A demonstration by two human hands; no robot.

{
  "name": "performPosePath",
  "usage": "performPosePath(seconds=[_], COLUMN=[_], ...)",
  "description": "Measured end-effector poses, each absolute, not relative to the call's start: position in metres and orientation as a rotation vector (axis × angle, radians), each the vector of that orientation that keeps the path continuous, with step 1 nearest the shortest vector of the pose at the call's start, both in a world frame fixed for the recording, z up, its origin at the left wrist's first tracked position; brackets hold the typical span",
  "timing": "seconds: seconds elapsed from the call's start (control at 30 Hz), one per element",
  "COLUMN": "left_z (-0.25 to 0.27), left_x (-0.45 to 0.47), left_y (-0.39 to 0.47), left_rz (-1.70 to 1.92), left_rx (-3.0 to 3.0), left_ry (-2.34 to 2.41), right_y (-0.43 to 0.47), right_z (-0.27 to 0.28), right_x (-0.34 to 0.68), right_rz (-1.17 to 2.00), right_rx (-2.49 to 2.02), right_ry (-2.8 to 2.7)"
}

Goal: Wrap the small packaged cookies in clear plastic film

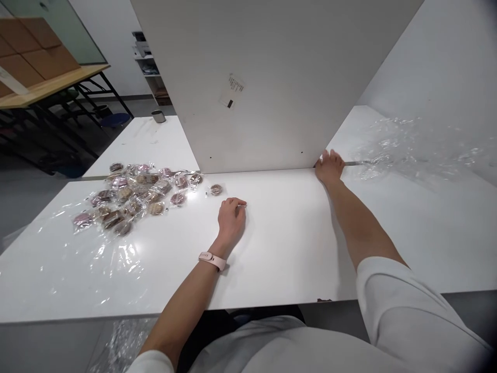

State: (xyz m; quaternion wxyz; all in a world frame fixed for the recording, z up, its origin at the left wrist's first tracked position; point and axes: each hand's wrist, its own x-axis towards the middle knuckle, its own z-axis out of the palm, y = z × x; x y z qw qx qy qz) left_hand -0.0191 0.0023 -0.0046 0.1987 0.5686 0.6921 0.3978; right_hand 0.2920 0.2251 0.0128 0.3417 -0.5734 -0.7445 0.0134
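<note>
My left hand [232, 220] rests on the white table [279, 243] with its fingers loosely bent and nothing in them. A pale pink band [212, 260] circles that wrist. Just beyond it lies one cookie-like round piece [216, 189] in clear wrapping. To the left spreads a pile of similar wrapped pieces [156, 208], brown, tan and pink. My right hand [330, 165] is at the lower right corner of an upright white panel [264, 124], fingers spread; some fingertips are partly hidden behind its edge.
Clear plastic film [419, 147] lies crumpled at the right, by a white wall [435, 67]. More film [112, 264] covers the table's left part. A small metal cup [158, 116] stands at the back left. Brown cardboard boxes [34, 49] sit on a wooden table [58, 85] farther off.
</note>
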Motion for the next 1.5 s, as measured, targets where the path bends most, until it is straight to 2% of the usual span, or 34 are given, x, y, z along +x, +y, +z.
performPosePath(seconds=[0.13, 0.23, 0.4, 0.5, 0.57, 0.63, 0.7, 0.77, 0.83, 0.9, 1.0, 1.07, 1.13, 1.2, 1.27, 1.3, 1.33, 1.4, 1.5], left_z=[-0.001, 0.001, -0.001, -0.002, 0.003, 0.012, 0.024, 0.034, 0.041, 0.043, 0.043, 0.047, 0.058, 0.074, 0.094, 0.104, 0.114, 0.131, 0.144], left_x=[-0.019, -0.019, -0.02, -0.019, -0.018, -0.017, -0.015, -0.012, -0.008, -0.005, -0.006, -0.013, -0.023, -0.036, -0.05, -0.057, -0.065, -0.08, -0.102], left_y=[0.001, 0.001, 0.003, 0.005, 0.003, -0.005, -0.02, -0.042, -0.067, -0.089, -0.107, -0.111, -0.11, -0.108, -0.109, -0.111, -0.113, -0.122, -0.139], left_rz=[1.121, 1.117, 1.102, 1.104, 1.098, 1.055, 0.953, 0.801, 0.644, 0.543, 0.608, 0.758, 0.924, 1.097, 1.304, 1.402, 1.478, 1.528, 1.269], left_rx=[1.566, 1.561, 1.577, 1.556, 1.515, 1.464, 1.444, 1.481, 1.568, 1.662, 1.679, 1.63, 1.615, 1.607, 1.572, 1.556, 1.549, 1.574, 1.593], left_ry=[1.922, 1.911, 1.915, 1.937, 1.912, 1.804, 1.653, 1.549, 1.515, 1.513, 1.513, 1.519, 1.543, 1.574, 1.618, 1.647, 1.682, 1.783, 1.913], right_y=[0.213, 0.19, 0.092, -0.005, -0.07, -0.123, -0.159, -0.173, -0.167, -0.14, -0.074, -0.025, 0.014, 0.038, 0.048, 0.049, 0.049, 0.048, 0.051], right_z=[0.005, 0.001, -0.022, -0.035, -0.033, -0.019, 0.003, 0.027, 0.044, 0.054, 0.062, 0.065, 0.065, 0.062, 0.057, 0.055, 0.054, 0.054, 0.059], right_x=[0.3, 0.334, 0.368, 0.33, 0.286, 0.243, 0.214, 0.208, 0.227, 0.262, 0.322, 0.354, 0.372, 0.377, 0.373, 0.37, 0.368, 0.371, 0.397], right_rz=[-0.025, 0.003, 0.101, 0.004, 0.06, 0.197, 0.47, 0.573, 0.37, 0.021, -0.228, -0.2, -0.013, 0.418, 0.873, 0.998, 1.032, 0.906, 0.556], right_rx=[-1.725, -1.919, -2.03, -1.827, -1.595, -1.346, -1.107, -1.008, -1.091, -1.26, -1.508, -1.684, -1.879, -1.95, -1.848, -1.779, -1.733, -1.714, -1.781], right_ry=[-1.437, -1.291, -1.626, -1.927, -2.081, -2.202, -2.304, -2.201, -1.978, -1.784, -1.779, -1.905, -2.022, -2.139, -2.175, -2.125, -2.03, -1.776, -1.599])
